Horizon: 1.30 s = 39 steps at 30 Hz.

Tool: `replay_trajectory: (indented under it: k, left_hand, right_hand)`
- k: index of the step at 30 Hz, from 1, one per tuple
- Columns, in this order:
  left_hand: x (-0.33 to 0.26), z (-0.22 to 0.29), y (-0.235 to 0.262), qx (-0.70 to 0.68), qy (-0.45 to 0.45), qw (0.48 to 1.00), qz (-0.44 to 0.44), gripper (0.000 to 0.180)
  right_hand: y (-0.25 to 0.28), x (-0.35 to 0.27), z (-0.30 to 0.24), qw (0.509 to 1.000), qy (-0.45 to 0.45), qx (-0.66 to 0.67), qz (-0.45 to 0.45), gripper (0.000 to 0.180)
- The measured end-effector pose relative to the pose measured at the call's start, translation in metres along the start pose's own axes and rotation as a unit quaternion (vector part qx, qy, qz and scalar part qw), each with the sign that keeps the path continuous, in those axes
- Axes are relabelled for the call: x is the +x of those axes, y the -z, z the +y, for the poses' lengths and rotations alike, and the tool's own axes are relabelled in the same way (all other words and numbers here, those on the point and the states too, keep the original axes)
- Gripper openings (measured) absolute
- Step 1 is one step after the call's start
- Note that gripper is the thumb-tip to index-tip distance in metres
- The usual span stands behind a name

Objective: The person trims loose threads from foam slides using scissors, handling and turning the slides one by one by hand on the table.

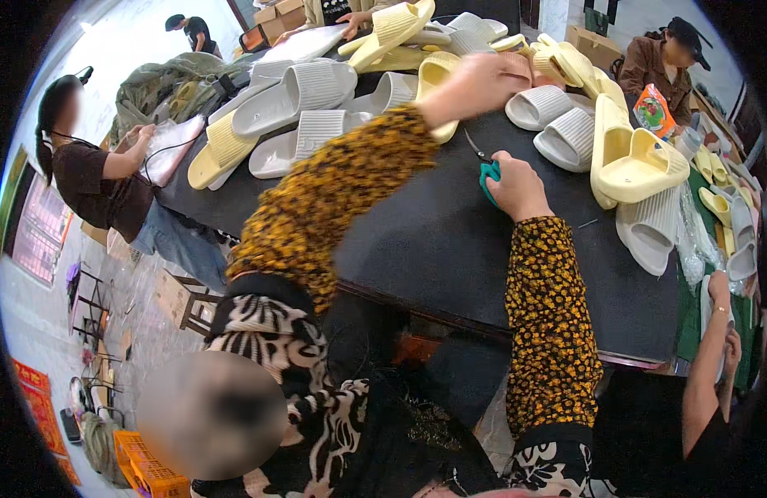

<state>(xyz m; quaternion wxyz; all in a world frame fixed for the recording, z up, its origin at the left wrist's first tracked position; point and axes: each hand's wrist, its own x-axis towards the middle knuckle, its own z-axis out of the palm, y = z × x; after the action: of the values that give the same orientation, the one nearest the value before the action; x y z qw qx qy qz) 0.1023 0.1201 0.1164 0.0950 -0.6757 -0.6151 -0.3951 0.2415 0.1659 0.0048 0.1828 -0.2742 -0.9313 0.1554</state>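
My right hand (520, 187) is closed round the green handles of a pair of scissors (488, 176), whose blades point toward the far left above the dark table. My left hand (469, 90) stretches across to the far middle of the slipper pile, its fingers at a pinkish slipper (514, 65). Blur hides whether those fingers grip it. Beneath the left wrist is a yellow slipper (434, 73). Grey slippers (563, 139) lie just beyond the scissors. To the left are more grey slippers (299, 93) and a yellow one (221, 149).
Yellow slippers (636, 166) and a grey slipper (651, 226) are heaped on the right of the table (425, 241). Co-workers sit or stand around it; one at the left handles a clear bag (174, 149). A wooden stool (184, 299) stands at the left.
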Motion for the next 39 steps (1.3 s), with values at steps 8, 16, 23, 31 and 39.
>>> replay_trajectory:
  k: [8,16,23,31,39]
  left_hand:
    - [-0.136,-0.165,0.238,0.534,0.245,0.802,0.108,0.047]
    - [-0.169,-0.200,0.297,0.366,0.440,0.819,0.036,0.093]
    - [-0.139,-0.225,0.260,0.271,0.254,0.925,0.078,0.079]
    - [-0.139,-0.223,0.224,0.421,0.228,0.877,-0.025,0.040]
    - [-0.115,-0.182,0.221,0.502,0.056,0.851,0.144,0.018]
  right_hand:
    - [-0.001,0.000,-0.029,1.000,0.023,-0.011,0.005,0.035]
    - [0.000,0.003,-0.016,1.000,0.010,0.018,0.000,0.035]
    - [-0.005,0.005,-0.012,1.000,0.013,0.019,0.016,0.045]
    - [0.002,0.000,-0.020,1.000,0.005,0.020,-0.006,0.034]
    - [0.003,0.007,-0.017,0.980,0.011,0.169,0.106,0.037]
